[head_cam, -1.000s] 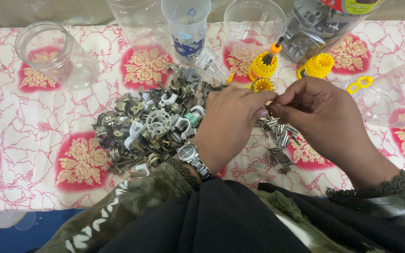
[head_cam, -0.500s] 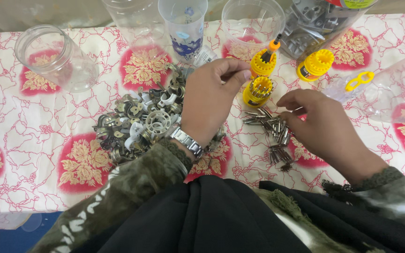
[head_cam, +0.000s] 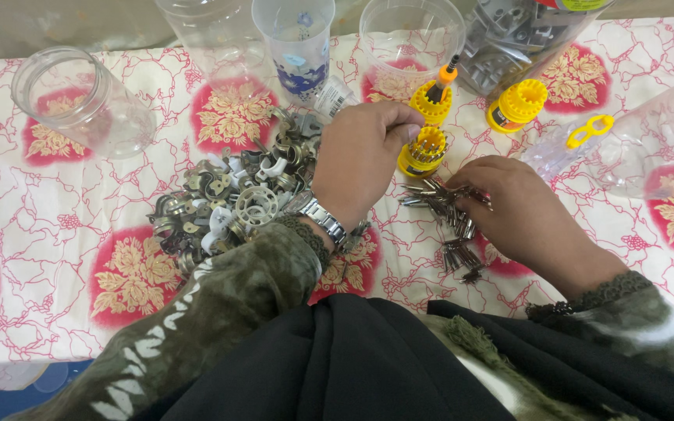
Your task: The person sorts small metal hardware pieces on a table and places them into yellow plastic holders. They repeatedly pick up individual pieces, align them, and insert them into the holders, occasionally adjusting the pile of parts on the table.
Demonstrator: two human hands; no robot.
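From the head camera, the left hand point(head_cam: 364, 160) pinches its fingertips over the round yellow bit holder point(head_cam: 423, 152), seemingly gripping a bit, while the right hand point(head_cam: 512, 206) rests loosely curled on the scattered screwdriver bits point(head_cam: 446, 214) beside it.

left hand point(head_cam: 364, 160): moved from bits pile point(head_cam: 446, 218) to yellow bit holder point(head_cam: 424, 150) | right hand point(head_cam: 520, 206): lowered onto bits

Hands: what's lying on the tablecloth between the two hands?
In the head view, a scatter of small metal bits lies between the left hand and the right hand, with a round yellow bit holder just above them.
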